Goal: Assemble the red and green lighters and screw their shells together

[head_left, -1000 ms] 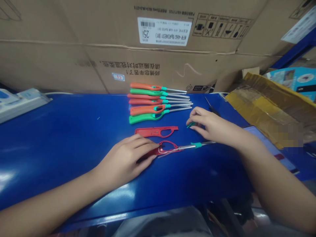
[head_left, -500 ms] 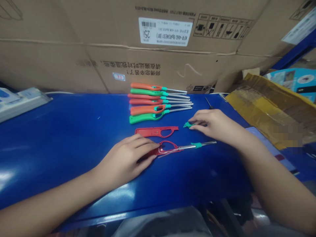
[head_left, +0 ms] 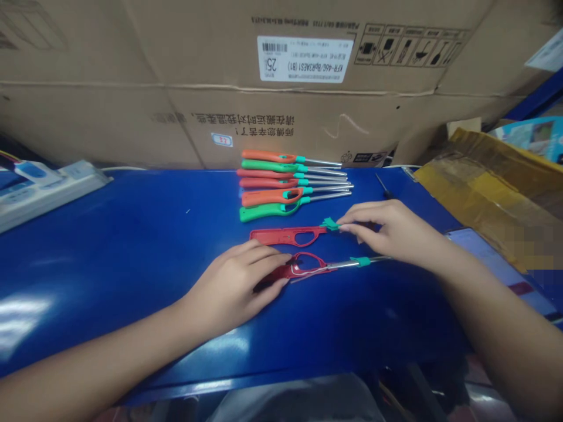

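Observation:
My left hand (head_left: 240, 284) is closed over the handle of an opened red long-reach lighter (head_left: 309, 263) lying on the blue table. A white wire shows in its trigger loop, and a metal tube (head_left: 345, 265) with a teal collar (head_left: 361, 261) extends right. Between thumb and fingertips, my right hand (head_left: 382, 227) pinches a small teal plastic piece (head_left: 329, 223). That piece is at the right tip of the loose red shell half (head_left: 281, 235); whether they touch I cannot tell. Beyond the shell lie several whole lighters (head_left: 270, 197) in orange, green and red, tubes to the right.
A large cardboard box (head_left: 176, 53) walls off the table's back. A white power strip (head_left: 65, 184) is at the left. Behind my right hand lies a thin dark screwdriver-like tool (head_left: 385, 189). Taped cardboard (head_left: 475, 187) and a phone-like device (head_left: 497, 266) lie at the right.
My right hand has moved the teal piece left to the tip of the loose red shell half. My left hand keeps its hold. The view has shifted slightly left.

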A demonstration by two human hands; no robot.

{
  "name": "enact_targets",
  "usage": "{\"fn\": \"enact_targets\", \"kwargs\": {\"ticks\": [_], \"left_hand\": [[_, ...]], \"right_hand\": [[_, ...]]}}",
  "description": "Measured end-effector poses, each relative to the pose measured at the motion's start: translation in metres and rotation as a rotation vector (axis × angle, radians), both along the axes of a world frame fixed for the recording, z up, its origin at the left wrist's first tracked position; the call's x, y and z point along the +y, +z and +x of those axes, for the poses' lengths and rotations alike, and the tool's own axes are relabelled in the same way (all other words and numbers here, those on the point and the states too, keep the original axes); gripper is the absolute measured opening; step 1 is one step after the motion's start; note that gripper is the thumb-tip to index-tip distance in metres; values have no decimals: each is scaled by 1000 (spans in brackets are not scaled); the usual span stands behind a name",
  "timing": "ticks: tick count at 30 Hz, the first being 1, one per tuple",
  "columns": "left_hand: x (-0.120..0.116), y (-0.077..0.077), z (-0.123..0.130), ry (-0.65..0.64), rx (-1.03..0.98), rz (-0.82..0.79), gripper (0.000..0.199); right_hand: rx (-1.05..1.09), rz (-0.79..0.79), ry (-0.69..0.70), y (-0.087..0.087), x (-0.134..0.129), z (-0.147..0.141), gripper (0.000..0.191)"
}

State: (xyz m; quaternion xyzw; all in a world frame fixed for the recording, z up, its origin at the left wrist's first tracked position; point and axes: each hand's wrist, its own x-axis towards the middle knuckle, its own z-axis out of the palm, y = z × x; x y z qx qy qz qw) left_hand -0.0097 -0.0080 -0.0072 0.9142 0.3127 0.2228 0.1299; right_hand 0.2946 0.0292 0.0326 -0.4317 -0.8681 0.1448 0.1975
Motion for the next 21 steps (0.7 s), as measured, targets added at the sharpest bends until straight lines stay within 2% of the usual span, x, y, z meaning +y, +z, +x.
{"fn": "enact_targets", "kwargs": {"ticks": [4, 7, 11, 21], "left_hand": [[0, 1, 0, -1, -21, -40, 27], [1, 0, 0, -3, -37, -73, 25], [1, -2, 0, 15, -42, -111, 23], [1, -1, 3, 17, -59, -162, 19]], "right_hand": [[155, -59, 137, -3, -11, -17, 16], [123, -111, 215, -8, -16, -23, 14], [40, -140, 241, -13, -18, -25, 11], [24, -139, 276, -28, -18, -32, 14]]}}
